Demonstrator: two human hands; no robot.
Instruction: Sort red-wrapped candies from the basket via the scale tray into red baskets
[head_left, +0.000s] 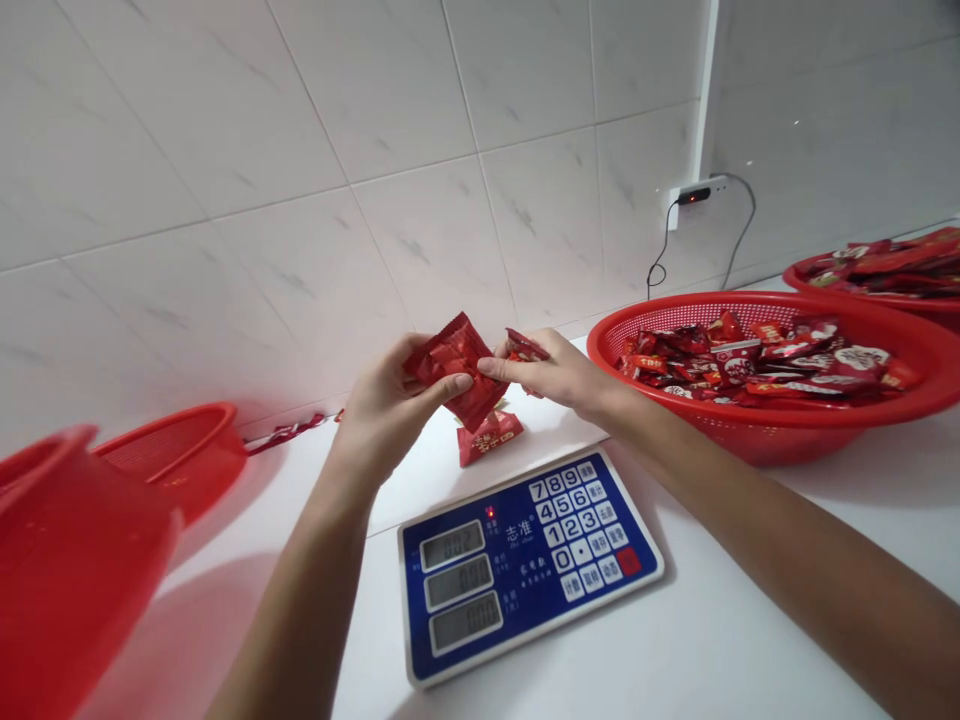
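My left hand (382, 405) is closed on a red snack packet (457, 360), held up above a white electronic scale with a blue keypad panel (525, 560). My right hand (559, 375) pinches the same packet's right edge and also holds a smaller red packet (525, 345) in its fingers. Another red packet (487, 435) lies on the scale's white platform (420, 475) just under my hands.
A red basket (765, 425) full of red packets stands at the right, a second one (870, 270) behind it. Two red baskets (172, 460) (67, 560) sit at the left. A loose wrapper (281, 432) lies by the tiled wall. A plugged-in cable (697, 195) hangs at the wall.
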